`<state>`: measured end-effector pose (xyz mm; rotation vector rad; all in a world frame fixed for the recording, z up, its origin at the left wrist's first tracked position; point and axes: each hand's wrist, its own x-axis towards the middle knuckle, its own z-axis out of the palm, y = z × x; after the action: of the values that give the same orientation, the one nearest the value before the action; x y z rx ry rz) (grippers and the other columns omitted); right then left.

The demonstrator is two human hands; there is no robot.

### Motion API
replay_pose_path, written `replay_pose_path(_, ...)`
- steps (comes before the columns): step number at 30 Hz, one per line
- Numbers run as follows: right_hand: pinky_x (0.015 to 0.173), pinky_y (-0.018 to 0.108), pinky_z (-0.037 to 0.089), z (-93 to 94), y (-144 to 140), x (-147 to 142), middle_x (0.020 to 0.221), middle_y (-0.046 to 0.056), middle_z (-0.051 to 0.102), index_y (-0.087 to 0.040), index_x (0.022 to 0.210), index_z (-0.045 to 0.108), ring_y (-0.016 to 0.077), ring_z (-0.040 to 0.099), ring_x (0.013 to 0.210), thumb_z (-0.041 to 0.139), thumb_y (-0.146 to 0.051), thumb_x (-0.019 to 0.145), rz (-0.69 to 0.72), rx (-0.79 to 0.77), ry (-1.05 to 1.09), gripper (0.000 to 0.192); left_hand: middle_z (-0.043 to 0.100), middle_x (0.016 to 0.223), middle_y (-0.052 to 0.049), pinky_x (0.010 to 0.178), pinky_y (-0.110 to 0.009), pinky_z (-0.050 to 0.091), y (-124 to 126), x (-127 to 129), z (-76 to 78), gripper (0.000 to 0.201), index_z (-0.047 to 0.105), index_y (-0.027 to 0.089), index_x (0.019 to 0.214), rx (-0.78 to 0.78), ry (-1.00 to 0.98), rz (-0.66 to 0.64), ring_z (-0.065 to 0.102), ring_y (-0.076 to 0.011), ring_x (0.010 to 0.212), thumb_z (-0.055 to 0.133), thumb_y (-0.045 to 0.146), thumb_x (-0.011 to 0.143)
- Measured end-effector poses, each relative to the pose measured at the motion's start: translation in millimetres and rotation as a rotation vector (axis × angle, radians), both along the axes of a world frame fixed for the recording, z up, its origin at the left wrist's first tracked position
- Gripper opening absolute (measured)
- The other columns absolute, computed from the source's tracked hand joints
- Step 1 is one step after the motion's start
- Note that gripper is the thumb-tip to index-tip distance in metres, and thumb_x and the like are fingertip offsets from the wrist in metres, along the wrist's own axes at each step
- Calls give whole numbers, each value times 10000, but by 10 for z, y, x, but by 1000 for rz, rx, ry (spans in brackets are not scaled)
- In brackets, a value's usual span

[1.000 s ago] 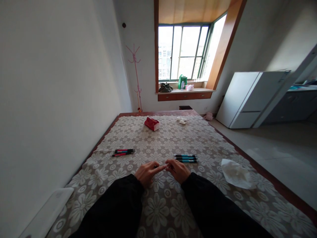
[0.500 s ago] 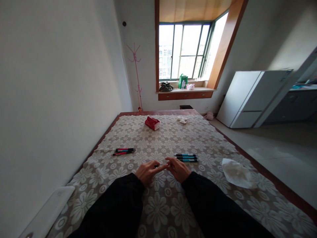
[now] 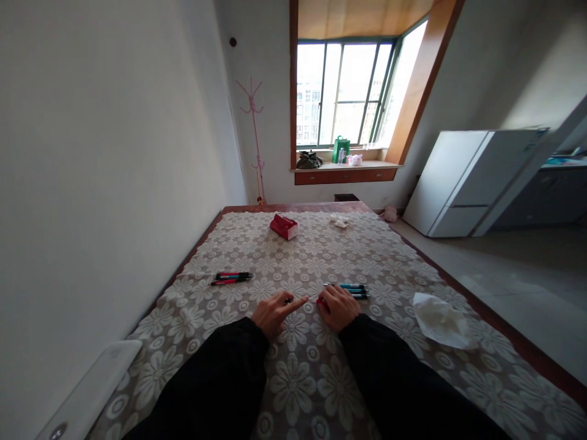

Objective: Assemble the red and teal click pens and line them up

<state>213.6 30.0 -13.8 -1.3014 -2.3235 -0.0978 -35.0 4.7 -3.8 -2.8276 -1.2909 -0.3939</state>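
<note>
My left hand [image 3: 274, 313] rests on the flowered tablecloth [image 3: 293, 379], fingers curled around a small dark pen piece [image 3: 288, 300], index finger pointing right. A short gap separates it from my right hand [image 3: 340, 307], which is closed on a red pen [image 3: 320, 300] whose tip shows at the fingers. Just beyond the right hand lie three blue pens [image 3: 351, 289] side by side. A group of red pens [image 3: 232, 278] lies farther left on the cloth.
A red tissue pack [image 3: 284, 226] and a crumpled tissue [image 3: 340, 221] lie at the far end. A white tissue [image 3: 438, 316] lies to the right, a white flat object [image 3: 92, 391] at the near left edge. A wall runs along the left; a white fridge [image 3: 463, 183] stands right.
My hands, which touched around a pen, have drawn apart. The right hand moved toward the blue pens with a red end showing. The camera tilted slightly.
</note>
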Motion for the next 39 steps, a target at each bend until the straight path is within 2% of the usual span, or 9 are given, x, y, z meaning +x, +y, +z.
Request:
replay_pose_path(8,818,366,388,-20,-4,-20,882,57,675,-208,954,587,226,581,862,499,-122,943,209,28,167,124,543,1175,-4,843,-266,550,12,-15,-35,1070,275,436,1536,8,4,-12,581,-162,1025,455,-85,618)
replay_pose_path(15,765,348,418,8,-29,-43,890,65,655,-200,942,584,225,578,846,486,-162,965,209,27,201,107,548,1179,-16,847,-281,556,12,-20,-36,1058,289,421,1534,10,9,-21,590,-173,1041,445,-80,615)
replay_pose_path(21,743,309,473,-11,-21,-49,903,59,655,-214,984,587,196,606,829,426,-193,1019,330,5,221,166,570,1154,-9,858,-283,553,19,-22,-53,1030,296,432,1533,22,15,-32,591,-167,1011,453,-82,653)
replay_pose_path(24,747,309,488,-11,-26,-60,899,61,663,-216,985,590,199,623,837,430,-217,1034,346,9,222,168,583,1171,-16,890,-311,555,20,-20,-55,1036,306,425,1532,30,4,-57,600,-175,1025,457,-91,645)
replay_pose_path(27,745,305,499,-17,-34,-69,903,57,671,-220,990,588,196,632,830,448,-207,1025,357,-3,218,145,602,1221,-15,929,-322,558,10,-6,-47,1014,301,391,1533,-31,-82,-71,619,-174,1073,432,-102,657)
replay_pose_path(29,755,310,508,-26,-38,-71,922,61,675,-216,1016,579,205,638,849,494,-191,991,365,-14,213,92,618,1257,-16,952,-311,556,-1,8,-41,934,311,345,1523,-95,-182,-72,629,-161,1108,412,-101,709)
replay_pose_path(33,767,317,519,-54,-39,-74,942,65,674,-211,1028,549,217,641,876,533,-126,906,378,-46,212,150,681,1208,-32,950,-296,553,-8,31,-36,556,453,271,1406,-126,-347,-28,665,-151,1082,451,17,911)
replay_pose_path(36,745,308,520,-70,-35,-83,916,61,671,-212,1007,537,207,641,839,487,-97,903,397,-48,216,163,729,1066,-33,909,-314,557,4,40,-37,302,579,235,1254,-64,-342,59,689,-173,984,548,158,963)
replay_pose_path(39,735,301,520,-72,-36,-93,908,63,675,-211,1006,537,199,645,819,459,-108,929,410,-42,225,150,739,960,-32,862,-317,556,17,43,-44,140,662,207,1083,-1,-293,59,689,-186,909,597,248,966)
